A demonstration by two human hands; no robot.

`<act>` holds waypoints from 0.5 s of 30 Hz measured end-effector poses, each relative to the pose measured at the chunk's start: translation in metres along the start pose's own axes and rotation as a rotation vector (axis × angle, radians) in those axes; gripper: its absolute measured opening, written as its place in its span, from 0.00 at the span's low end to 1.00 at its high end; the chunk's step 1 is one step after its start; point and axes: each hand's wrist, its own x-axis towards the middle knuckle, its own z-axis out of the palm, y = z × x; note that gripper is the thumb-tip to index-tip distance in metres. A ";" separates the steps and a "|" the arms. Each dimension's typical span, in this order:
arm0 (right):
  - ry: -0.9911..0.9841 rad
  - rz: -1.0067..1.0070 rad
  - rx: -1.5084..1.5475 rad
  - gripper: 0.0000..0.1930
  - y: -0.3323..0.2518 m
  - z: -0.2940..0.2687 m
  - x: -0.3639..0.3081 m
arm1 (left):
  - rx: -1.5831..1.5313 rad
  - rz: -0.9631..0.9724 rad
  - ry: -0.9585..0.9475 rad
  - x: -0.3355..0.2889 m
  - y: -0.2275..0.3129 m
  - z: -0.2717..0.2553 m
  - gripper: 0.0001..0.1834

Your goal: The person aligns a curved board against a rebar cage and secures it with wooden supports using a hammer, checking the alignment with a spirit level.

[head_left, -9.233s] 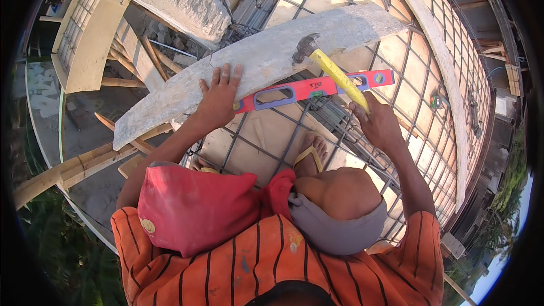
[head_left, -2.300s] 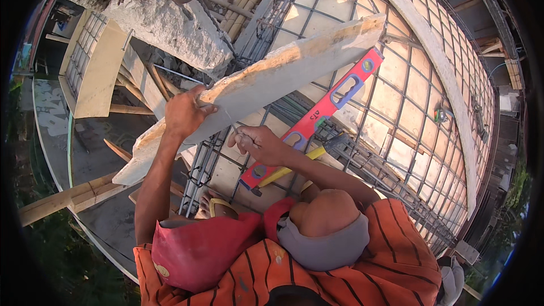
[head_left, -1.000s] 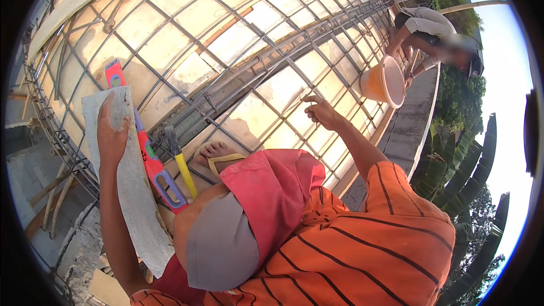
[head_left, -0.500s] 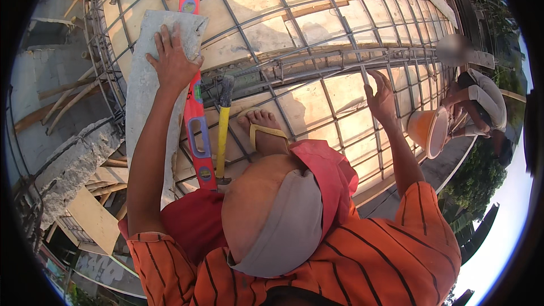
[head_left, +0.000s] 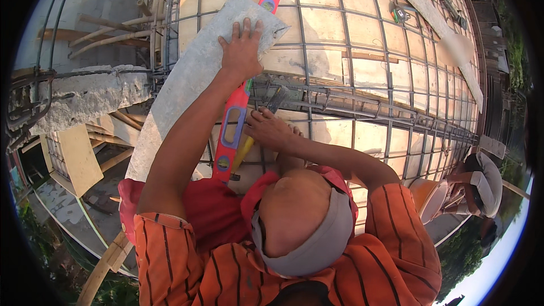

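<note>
Right hand [head_left: 269, 129]: fingers bent over yellow hammer [head_left: 243, 151]; from here, cannot tell whether closed on it. Farther out, left hand [head_left: 242, 52]: fingers spread, palm down on grey slab [head_left: 187, 79], whose far end partly hides red level [head_left: 239, 98].

From here I count one left hand [head_left: 241, 54], one right hand [head_left: 271, 129], one broad grey board [head_left: 192, 73], one long pale strip [head_left: 420, 12], one spirit level [head_left: 240, 95], one yellow-handled hammer [head_left: 243, 150], one tape measure [head_left: 400, 15], one bucket [head_left: 425, 191], one co-worker [head_left: 486, 184].

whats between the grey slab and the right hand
In the head view, the red spirit level lies between the grey slab and the right hand; the left forearm reaches over the slab.
</note>
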 end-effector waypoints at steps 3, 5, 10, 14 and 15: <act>-0.139 -0.026 0.056 0.09 0.009 -0.026 -0.022 | -0.081 0.017 0.011 -0.002 -0.004 -0.004 0.54; -0.191 0.054 0.071 0.15 0.023 -0.046 -0.052 | -0.117 0.011 0.011 -0.007 -0.002 -0.004 0.53; -0.073 0.470 0.252 0.24 0.060 -0.078 -0.132 | -0.184 -0.018 0.031 -0.007 0.010 -0.010 0.51; 0.068 0.867 0.557 0.29 0.075 -0.075 -0.152 | -0.217 -0.039 0.051 -0.005 0.008 -0.010 0.50; 0.148 0.832 0.629 0.31 0.076 -0.076 -0.153 | -0.238 -0.046 0.052 -0.004 0.007 -0.013 0.50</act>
